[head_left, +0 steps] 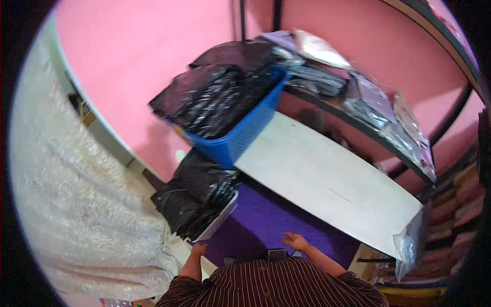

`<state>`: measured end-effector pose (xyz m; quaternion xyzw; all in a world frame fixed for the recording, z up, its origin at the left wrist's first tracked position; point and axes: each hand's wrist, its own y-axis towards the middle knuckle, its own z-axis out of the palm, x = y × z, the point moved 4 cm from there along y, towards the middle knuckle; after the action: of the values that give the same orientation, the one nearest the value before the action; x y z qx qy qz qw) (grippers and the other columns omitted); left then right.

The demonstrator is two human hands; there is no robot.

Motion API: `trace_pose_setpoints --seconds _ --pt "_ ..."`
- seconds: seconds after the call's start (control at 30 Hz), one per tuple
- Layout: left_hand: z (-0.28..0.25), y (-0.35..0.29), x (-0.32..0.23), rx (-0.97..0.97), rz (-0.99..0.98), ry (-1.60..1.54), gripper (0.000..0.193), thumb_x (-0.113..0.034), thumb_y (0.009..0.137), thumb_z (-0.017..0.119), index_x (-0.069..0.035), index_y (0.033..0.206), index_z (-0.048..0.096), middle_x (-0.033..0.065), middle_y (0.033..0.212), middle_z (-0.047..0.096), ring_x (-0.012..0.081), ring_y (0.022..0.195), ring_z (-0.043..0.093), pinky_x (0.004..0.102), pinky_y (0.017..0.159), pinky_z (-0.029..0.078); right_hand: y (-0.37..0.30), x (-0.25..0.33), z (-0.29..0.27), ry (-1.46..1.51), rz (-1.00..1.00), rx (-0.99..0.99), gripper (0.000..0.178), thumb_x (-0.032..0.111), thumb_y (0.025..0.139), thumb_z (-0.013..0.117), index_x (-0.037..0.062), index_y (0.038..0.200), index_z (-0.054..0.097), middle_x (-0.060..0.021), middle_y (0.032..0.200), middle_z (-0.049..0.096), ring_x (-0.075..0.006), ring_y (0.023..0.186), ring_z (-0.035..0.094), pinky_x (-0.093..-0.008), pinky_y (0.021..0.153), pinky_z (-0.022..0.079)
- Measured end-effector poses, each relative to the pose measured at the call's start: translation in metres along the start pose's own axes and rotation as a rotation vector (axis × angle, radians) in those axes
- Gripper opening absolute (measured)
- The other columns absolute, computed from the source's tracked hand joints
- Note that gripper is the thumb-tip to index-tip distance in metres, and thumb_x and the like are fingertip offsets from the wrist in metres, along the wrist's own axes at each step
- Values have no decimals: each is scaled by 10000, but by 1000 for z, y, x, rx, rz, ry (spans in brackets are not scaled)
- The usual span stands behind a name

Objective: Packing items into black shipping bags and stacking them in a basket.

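My left hand (199,249) is low in the view, near the front end of a white basket (221,219) filled with black plastic packets (197,189). Its fingers are small and blurred, so their closure cannot be made out. My right hand (295,241) hangs in front of my body over a purple mat (286,215), its fingers stretched out and nothing seen in them. Ahead, a blue basket (250,130) heaped with black plastic packets (215,87) rests at the left end of a white tabletop (332,179).
A dark shelf (358,123) behind the tabletop carries clear-wrapped garments (368,97). One clear plastic bag (409,245) hangs at the tabletop's right end. Stacked folded cloth (455,215) stands at the far right. A pale patterned curtain (87,194) drapes down the left.
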<state>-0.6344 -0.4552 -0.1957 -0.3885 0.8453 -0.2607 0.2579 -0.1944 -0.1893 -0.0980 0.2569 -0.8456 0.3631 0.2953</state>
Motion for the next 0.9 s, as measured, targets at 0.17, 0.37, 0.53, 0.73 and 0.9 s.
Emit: trace_pose_setpoints --seconds 0.17,0.37,0.53,0.73,0.9 --pt "-38 -38 -293 -656 654 -202 530 -247 802 626 7 1251 503 248 1272 505 437 1205 447 487 1015 353 -97 -99 -81 126 108 -211 495 392 844 617 97 1237 557 -171 1107 648 -323 1022 626 -405 896 485" --pt "-34 -96 -568 -554 1052 -62 616 -279 854 582 -33 1383 384 201 1474 284 394 1388 183 531 1120 137 -204 -143 -194 334 304 -725 310 177 843 614 35 1119 613 -190 1086 640 -314 946 641 -392 825 507" --pt "22 -78 -638 -486 1022 149 653 -341 869 544 -41 1413 343 202 1501 236 389 1403 143 555 1122 81 -232 -182 -210 -91 496 -1031 426 243 842 607 88 1232 533 -199 1286 493 -368 1188 457 -466 953 404" --pt "32 -78 -642 -462 985 250 719 -392 827 553 -38 1416 342 216 1502 234 393 1402 153 583 1108 71 -224 -200 -172 -350 614 -975 619 406 856 573 168 1397 388 -221 1469 288 -412 1367 246 -658 1046 191" --pt "33 -66 -641 -427 974 225 755 -407 799 551 -19 1411 341 254 1486 243 428 1390 157 629 1080 86 -189 -216 -239 -163 727 -955 566 347 813 638 93 1292 475 -207 1367 405 -392 1267 374 -652 995 253"
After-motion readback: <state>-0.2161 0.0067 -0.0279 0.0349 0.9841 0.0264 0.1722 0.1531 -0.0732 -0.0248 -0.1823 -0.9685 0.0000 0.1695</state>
